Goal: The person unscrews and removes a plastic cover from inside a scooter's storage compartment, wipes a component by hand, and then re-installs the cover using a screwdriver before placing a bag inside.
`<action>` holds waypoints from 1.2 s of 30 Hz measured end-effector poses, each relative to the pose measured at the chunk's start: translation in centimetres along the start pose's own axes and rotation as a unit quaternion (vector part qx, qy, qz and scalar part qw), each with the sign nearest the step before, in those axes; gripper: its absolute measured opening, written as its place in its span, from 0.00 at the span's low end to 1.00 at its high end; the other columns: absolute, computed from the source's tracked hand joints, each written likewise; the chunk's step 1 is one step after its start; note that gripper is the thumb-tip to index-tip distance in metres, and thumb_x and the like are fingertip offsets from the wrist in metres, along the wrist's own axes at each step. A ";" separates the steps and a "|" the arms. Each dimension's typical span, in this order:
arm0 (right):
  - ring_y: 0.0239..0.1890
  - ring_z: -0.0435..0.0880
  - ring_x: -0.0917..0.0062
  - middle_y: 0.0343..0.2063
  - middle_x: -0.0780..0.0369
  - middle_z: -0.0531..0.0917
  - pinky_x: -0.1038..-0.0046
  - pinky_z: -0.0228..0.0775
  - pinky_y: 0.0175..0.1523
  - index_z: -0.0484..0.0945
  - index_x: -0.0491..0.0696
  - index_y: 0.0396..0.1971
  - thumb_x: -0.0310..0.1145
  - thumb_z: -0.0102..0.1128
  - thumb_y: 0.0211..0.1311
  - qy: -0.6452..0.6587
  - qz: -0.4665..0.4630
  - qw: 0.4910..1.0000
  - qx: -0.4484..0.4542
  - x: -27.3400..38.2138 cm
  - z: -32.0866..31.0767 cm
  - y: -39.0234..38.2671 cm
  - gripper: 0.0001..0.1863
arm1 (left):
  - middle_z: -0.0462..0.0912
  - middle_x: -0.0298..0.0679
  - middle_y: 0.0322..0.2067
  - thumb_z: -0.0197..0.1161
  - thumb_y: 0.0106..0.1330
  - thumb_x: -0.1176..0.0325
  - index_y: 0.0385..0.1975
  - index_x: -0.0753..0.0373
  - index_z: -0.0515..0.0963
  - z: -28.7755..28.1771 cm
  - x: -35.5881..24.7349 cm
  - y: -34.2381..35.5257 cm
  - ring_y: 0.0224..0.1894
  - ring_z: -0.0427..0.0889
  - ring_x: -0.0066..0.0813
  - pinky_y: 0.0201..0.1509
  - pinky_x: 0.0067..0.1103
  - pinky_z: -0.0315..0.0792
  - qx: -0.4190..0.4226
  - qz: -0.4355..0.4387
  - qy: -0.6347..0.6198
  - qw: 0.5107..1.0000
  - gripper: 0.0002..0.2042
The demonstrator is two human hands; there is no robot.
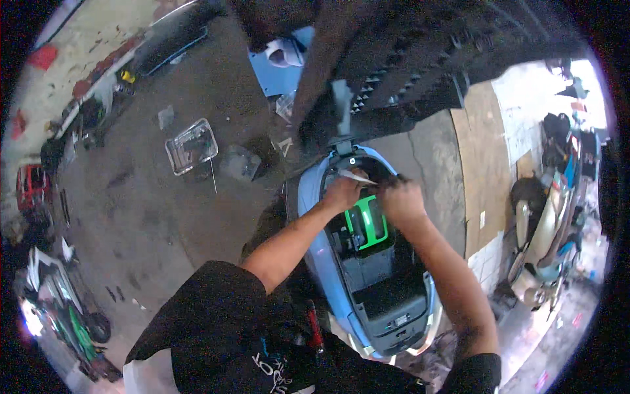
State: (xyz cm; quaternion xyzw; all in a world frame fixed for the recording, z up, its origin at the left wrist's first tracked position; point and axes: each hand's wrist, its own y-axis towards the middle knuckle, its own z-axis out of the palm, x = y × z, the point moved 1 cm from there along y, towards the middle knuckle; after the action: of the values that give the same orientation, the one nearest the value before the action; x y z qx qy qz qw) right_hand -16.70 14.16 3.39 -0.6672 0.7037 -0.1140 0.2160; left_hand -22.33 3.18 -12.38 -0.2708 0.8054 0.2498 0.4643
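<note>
A blue scooter body (321, 262) stands below me with its dark seat (420, 52) tipped up at the front end. Over the open under-seat compartment (377, 295), my left hand (344, 194) is closed on a thin pale strip (357, 176), whose material I cannot make out. Close beside it, my right hand (401, 201) has bent fingers near the strip's other end; they are blurred, and anything in them is hidden. Beneath both hands, a bright green frame (373, 226) sits inside the compartment, partly covered by them.
On the floor to the left lie a metal tray (192, 146) with small parts and a clear plastic piece (241, 162). A blue panel (272, 72) with a white cloth lies ahead. Cardboard (482, 171) and scooter parts (548, 243) lie to the right.
</note>
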 end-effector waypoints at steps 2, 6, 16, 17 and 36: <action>0.31 0.79 0.53 0.23 0.48 0.80 0.57 0.68 0.36 0.78 0.41 0.24 0.45 0.51 0.58 0.225 0.174 0.956 -0.078 2.1 0.8 1.0 0.20 | 0.75 0.48 0.39 0.54 0.57 0.69 0.36 0.61 0.73 0.1 -0.2 -0.5 0.44 0.74 0.48 0.49 0.37 0.69 -0.039 -0.029 0.005 0.999 0.08; 0.35 0.77 0.45 0.27 0.41 0.77 0.56 0.68 0.37 0.77 0.37 0.28 0.51 0.48 0.61 0.337 0.288 0.895 -0.057 0.2 1.1 1.9 0.27 | 0.76 0.48 0.39 0.52 0.57 0.69 0.37 0.61 0.73 0.9 0.0 0.7 0.46 0.73 0.48 0.52 0.36 0.67 -0.066 0.006 0.043 0.997 0.09; 0.40 0.78 0.52 0.35 0.45 0.79 0.57 0.70 0.44 0.77 0.43 0.39 0.43 0.50 0.56 0.269 0.250 0.927 0.069 -0.1 4.3 3.0 0.19 | 0.74 0.47 0.34 0.53 0.57 0.67 0.30 0.65 0.70 1.4 0.2 -1.1 0.42 0.72 0.47 0.49 0.36 0.66 0.016 -0.003 -0.020 1.000 0.08; 0.40 0.78 0.52 0.35 0.45 0.79 0.57 0.70 0.44 0.77 0.43 0.39 0.43 0.50 0.56 0.273 0.239 0.930 0.064 1.2 2.8 3.3 0.19 | 0.76 0.48 0.37 0.53 0.58 0.66 0.33 0.64 0.72 1.5 0.8 -2.3 0.44 0.73 0.49 0.49 0.37 0.67 -0.015 -0.068 0.013 0.998 0.09; 0.30 0.81 0.58 0.30 0.50 0.80 0.60 0.73 0.36 0.77 0.44 0.32 0.43 0.56 0.55 0.074 -0.003 0.988 -0.134 1.9 -1.6 -0.3 0.16 | 0.77 0.48 0.38 0.51 0.56 0.68 0.35 0.62 0.73 1.8 2.7 0.0 0.46 0.74 0.49 0.50 0.36 0.68 0.081 -0.073 0.000 0.994 0.10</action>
State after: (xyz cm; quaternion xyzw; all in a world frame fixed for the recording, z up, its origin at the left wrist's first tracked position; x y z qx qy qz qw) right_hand -17.18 12.03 4.63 -0.6819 0.7247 -0.0684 0.0714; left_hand -22.31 3.79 -15.55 -0.2904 0.8011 0.1492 0.5017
